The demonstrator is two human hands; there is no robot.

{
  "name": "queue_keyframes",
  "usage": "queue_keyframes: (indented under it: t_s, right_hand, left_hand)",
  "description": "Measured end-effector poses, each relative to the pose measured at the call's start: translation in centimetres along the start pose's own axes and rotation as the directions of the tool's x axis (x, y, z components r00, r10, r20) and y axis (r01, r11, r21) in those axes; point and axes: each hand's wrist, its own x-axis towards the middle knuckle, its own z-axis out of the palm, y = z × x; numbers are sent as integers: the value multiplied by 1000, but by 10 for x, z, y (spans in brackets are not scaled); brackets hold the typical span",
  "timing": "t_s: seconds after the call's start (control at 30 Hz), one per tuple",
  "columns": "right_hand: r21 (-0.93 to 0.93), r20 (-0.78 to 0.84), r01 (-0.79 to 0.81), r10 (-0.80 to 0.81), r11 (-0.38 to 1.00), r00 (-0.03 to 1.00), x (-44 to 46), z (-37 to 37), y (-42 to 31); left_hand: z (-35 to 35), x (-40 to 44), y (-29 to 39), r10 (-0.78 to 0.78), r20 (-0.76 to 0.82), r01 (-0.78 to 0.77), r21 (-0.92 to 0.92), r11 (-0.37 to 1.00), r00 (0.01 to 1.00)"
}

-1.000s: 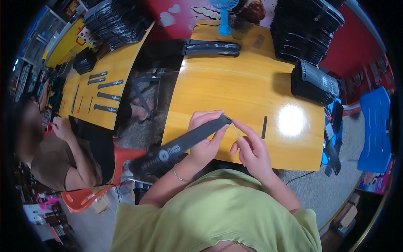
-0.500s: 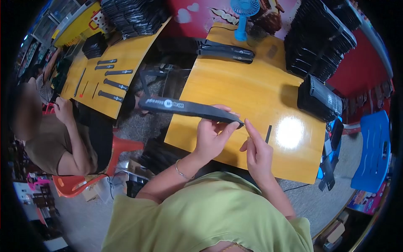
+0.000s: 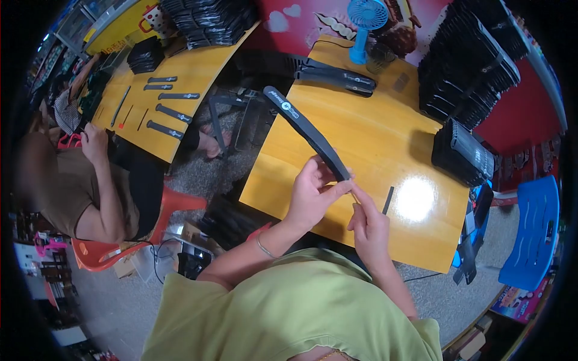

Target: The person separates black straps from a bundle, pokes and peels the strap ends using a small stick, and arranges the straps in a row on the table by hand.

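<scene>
My left hand [image 3: 312,195] is closed around the lower end of a black storage strap [image 3: 304,127] with white lettering. The strap slants up and left over the table edge, its far end free in the air. My right hand [image 3: 368,225] has its index finger stretched to the strap's near end, beside my left thumb. Its thumb stands apart from that finger, and the other fingers are curled. A thin black strip [image 3: 389,200] lies on the yellow table [image 3: 343,132], just beyond my right hand.
Folded black straps [image 3: 337,78] lie at the table's back left, near a blue fan [image 3: 359,36]. Black stacks [image 3: 463,69] and a smaller bundle [image 3: 462,153] stand on the right. Another person [image 3: 90,186] sits at the left table [image 3: 135,135]. A blue chair [image 3: 530,234] is at right.
The strap has swung from nearly level to a steep slant, its far end now higher and nearer the table. Both hands stay together at its near end. The view has shifted slightly.
</scene>
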Motion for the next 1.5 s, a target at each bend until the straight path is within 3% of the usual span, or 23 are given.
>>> queue_keyframes:
  t_s: [0.13, 0.23, 0.47, 0.57, 0.67, 0.77, 0.87, 1.07, 1.27, 1.5]
  right_hand:
    - [14, -35, -44, 45, 999, 998, -1, 0, -1]
    - [147, -52, -82, 90, 986, 995, 2, 0, -2]
    - [-21, -134, 127, -128, 992, 983, 6, -1, -4]
    - [-23, -93, 100, -102, 995, 990, 5, -5, -2]
    - [181, 31, -68, 63, 981, 998, 1, -11, -11]
    - [377, 94, -161, 135, 912, 986, 0, -11, -13]
    - [453, 118, -196, 159, 870, 980, -2, -10, -14]
    - [415, 121, -170, 131, 894, 984, -4, -7, -14]
    - [607, 239, -319, 216, 728, 947, -2, -13, -24]
    - [579, 146, -240, 190, 779, 971, 3, -2, -22]
  left_hand:
    - [0, -2, -7, 40, 27, -42, 70, 997, 999]
    - [6, -3, -8, 62, 1, -62, 67, 996, 998]
    - [2, 1, -6, 112, 47, -109, -51, 993, 993]
    - [-1, 1, -5, 136, 74, -132, -49, 990, 988]
    - [0, -1, -5, 137, 81, -135, -27, 990, 987]
    - [1, -2, -5, 141, 61, -139, -32, 990, 988]
    - [3, -3, -8, 171, 46, -169, -44, 985, 984]
    - [4, -6, -9, 204, 21, -203, -36, 979, 979]
    - [4, -9, -6, 248, 24, -248, 0, 969, 969]
    - [3, -9, -6, 273, 5, -273, -1, 962, 962]
